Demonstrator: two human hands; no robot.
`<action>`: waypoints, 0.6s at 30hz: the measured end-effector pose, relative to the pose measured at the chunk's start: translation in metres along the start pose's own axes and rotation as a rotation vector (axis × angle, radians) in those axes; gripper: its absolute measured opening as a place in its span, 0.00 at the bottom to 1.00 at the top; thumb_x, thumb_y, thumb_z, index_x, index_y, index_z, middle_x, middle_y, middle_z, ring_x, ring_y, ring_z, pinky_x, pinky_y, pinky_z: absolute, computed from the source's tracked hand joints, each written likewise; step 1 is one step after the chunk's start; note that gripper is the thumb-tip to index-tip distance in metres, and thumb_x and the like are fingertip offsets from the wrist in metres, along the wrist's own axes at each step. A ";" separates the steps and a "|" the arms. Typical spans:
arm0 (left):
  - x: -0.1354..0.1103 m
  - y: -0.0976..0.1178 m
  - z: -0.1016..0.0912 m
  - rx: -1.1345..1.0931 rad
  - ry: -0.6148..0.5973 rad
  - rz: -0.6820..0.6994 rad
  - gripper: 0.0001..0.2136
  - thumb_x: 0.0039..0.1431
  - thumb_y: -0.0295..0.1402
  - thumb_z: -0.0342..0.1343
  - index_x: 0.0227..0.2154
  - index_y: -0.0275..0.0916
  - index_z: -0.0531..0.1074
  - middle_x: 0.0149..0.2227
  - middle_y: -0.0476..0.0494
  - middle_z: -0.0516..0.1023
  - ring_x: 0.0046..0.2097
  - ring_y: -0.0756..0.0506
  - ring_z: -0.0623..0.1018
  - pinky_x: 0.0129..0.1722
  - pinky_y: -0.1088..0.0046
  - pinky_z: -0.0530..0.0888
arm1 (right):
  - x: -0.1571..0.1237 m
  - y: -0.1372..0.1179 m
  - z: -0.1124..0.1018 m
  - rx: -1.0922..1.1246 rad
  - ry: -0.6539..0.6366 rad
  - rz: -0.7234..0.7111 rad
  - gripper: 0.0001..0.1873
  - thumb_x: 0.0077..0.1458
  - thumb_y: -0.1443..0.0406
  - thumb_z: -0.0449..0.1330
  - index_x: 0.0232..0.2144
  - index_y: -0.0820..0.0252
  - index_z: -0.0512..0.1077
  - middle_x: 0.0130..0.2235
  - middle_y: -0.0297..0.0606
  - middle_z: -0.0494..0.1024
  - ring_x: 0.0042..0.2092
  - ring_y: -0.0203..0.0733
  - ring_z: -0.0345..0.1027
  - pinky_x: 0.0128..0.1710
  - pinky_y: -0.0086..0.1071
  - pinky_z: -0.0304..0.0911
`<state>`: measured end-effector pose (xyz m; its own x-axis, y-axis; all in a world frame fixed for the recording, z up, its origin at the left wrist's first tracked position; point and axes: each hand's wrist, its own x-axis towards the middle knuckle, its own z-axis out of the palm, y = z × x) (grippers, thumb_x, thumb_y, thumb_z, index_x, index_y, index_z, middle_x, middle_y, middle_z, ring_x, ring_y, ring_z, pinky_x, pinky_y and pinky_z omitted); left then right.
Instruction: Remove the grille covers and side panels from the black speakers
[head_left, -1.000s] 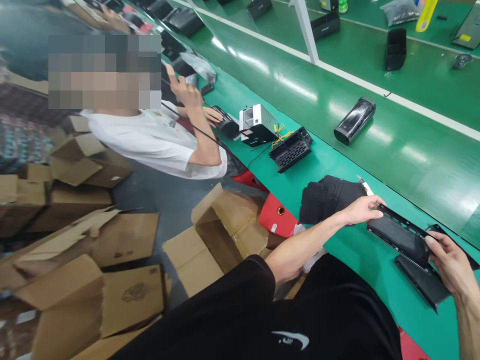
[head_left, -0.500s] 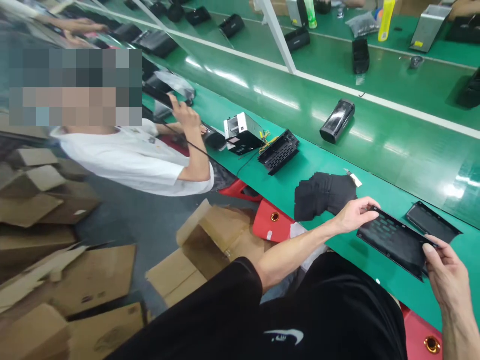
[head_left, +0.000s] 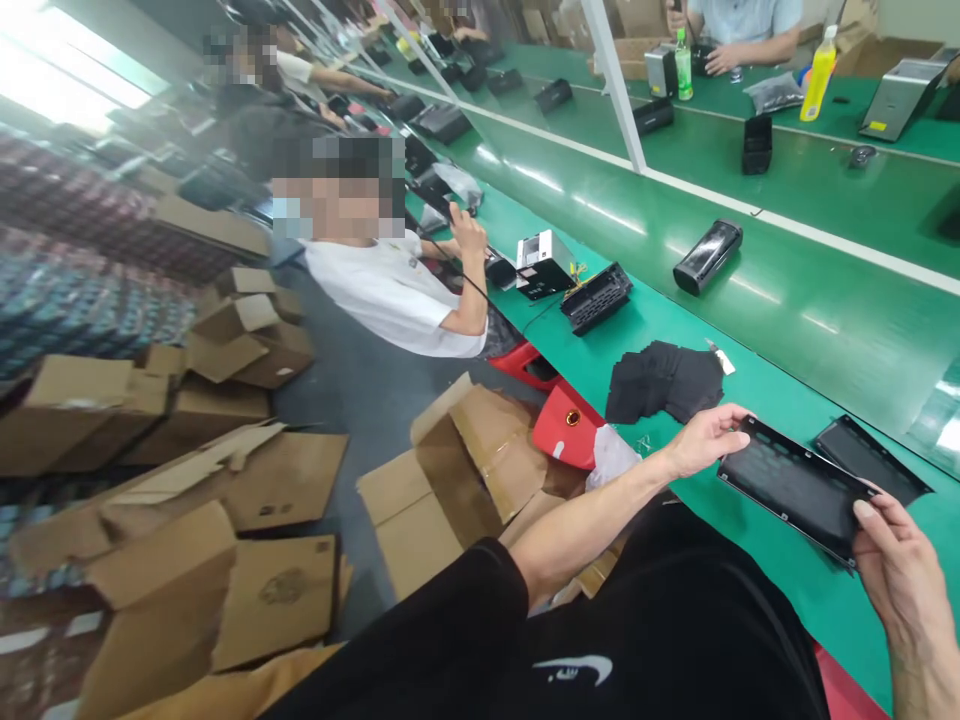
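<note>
I hold a flat black perforated panel over the near edge of the green bench. My left hand pinches its left end. My right hand grips its right end, thumb on top. A second black panel lies on the bench just behind it. A heap of black fabric pieces rests left of my left hand, with a small white-handled blade beside it.
A co-worker in a white shirt sits further along with a wired tool, a white-and-black box and a slotted black housing. A black speaker shell lies on the conveyor. Open cardboard boxes and red stools crowd the floor.
The view has lifted and turned left, showing more of the line and other workers. Both hands keep hold of the black panel, which has tilted slightly flatter.
</note>
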<state>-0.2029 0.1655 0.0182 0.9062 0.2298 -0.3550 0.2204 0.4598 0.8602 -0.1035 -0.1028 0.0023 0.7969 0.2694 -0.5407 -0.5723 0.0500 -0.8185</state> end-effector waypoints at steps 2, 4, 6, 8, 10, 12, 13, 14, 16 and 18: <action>-0.003 0.000 0.002 0.005 0.008 -0.009 0.31 0.46 0.52 0.75 0.45 0.36 0.76 0.37 0.46 0.77 0.36 0.51 0.74 0.41 0.73 0.69 | -0.004 0.002 -0.003 0.004 0.014 0.005 0.22 0.42 0.56 0.80 0.38 0.54 0.77 0.32 0.30 0.74 0.28 0.35 0.62 0.28 0.28 0.62; -0.005 0.000 0.004 0.008 0.011 -0.015 0.30 0.46 0.52 0.75 0.45 0.35 0.76 0.37 0.46 0.77 0.37 0.50 0.74 0.41 0.73 0.69 | -0.008 0.007 -0.005 0.006 0.041 0.014 0.23 0.42 0.56 0.80 0.37 0.54 0.76 0.32 0.30 0.74 0.28 0.35 0.62 0.28 0.28 0.62; -0.007 0.000 0.005 0.004 0.002 -0.023 0.30 0.45 0.51 0.75 0.45 0.35 0.76 0.38 0.46 0.77 0.37 0.50 0.75 0.41 0.73 0.70 | -0.012 0.011 -0.007 0.013 0.071 0.020 0.24 0.41 0.55 0.80 0.37 0.54 0.76 0.31 0.30 0.74 0.28 0.35 0.62 0.27 0.27 0.62; -0.009 0.001 0.005 0.009 -0.009 -0.033 0.29 0.45 0.49 0.75 0.45 0.35 0.76 0.38 0.45 0.78 0.37 0.50 0.75 0.41 0.73 0.70 | -0.016 0.015 -0.007 0.002 0.090 0.010 0.24 0.40 0.55 0.80 0.37 0.54 0.75 0.31 0.30 0.73 0.27 0.35 0.61 0.26 0.28 0.61; -0.010 0.001 0.005 0.024 -0.021 -0.037 0.28 0.46 0.47 0.75 0.46 0.36 0.77 0.38 0.45 0.78 0.37 0.50 0.74 0.42 0.73 0.70 | -0.020 0.018 -0.007 -0.020 0.107 -0.013 0.24 0.42 0.54 0.79 0.38 0.54 0.75 0.30 0.30 0.72 0.27 0.35 0.61 0.25 0.28 0.61; -0.010 0.001 0.004 0.033 -0.038 -0.029 0.27 0.47 0.45 0.75 0.46 0.36 0.77 0.39 0.45 0.78 0.37 0.50 0.74 0.43 0.72 0.70 | -0.026 0.018 -0.007 -0.030 0.121 -0.028 0.24 0.43 0.54 0.79 0.39 0.54 0.76 0.30 0.30 0.72 0.27 0.35 0.61 0.25 0.28 0.61; -0.009 0.001 0.003 0.034 -0.049 -0.025 0.26 0.47 0.45 0.75 0.46 0.36 0.77 0.39 0.45 0.78 0.38 0.50 0.74 0.43 0.72 0.70 | -0.028 0.018 -0.006 -0.023 0.127 -0.026 0.24 0.43 0.54 0.79 0.39 0.54 0.76 0.31 0.30 0.72 0.27 0.35 0.62 0.25 0.28 0.61; -0.009 0.001 0.003 0.033 -0.058 -0.021 0.26 0.48 0.45 0.74 0.46 0.36 0.77 0.40 0.45 0.78 0.38 0.50 0.75 0.44 0.72 0.70 | -0.030 0.018 -0.006 -0.009 0.134 -0.016 0.24 0.43 0.54 0.79 0.40 0.54 0.76 0.31 0.30 0.72 0.28 0.35 0.62 0.25 0.27 0.61; -0.008 0.000 0.002 0.031 -0.072 -0.022 0.27 0.48 0.47 0.74 0.46 0.36 0.77 0.40 0.45 0.78 0.38 0.50 0.75 0.44 0.72 0.70 | -0.034 0.018 -0.005 0.036 0.150 0.014 0.25 0.42 0.55 0.80 0.39 0.54 0.77 0.31 0.30 0.72 0.28 0.33 0.61 0.26 0.24 0.61; -0.006 0.000 0.002 0.032 -0.076 -0.031 0.27 0.48 0.47 0.74 0.46 0.36 0.76 0.40 0.45 0.78 0.37 0.50 0.75 0.43 0.72 0.70 | -0.036 0.017 -0.004 0.076 0.158 0.041 0.25 0.40 0.56 0.81 0.39 0.54 0.77 0.30 0.30 0.71 0.28 0.32 0.60 0.26 0.23 0.60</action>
<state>-0.2079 0.1626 0.0213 0.9232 0.1496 -0.3541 0.2593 0.4379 0.8608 -0.1412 -0.1152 0.0070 0.7898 0.1184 -0.6018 -0.6129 0.1164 -0.7815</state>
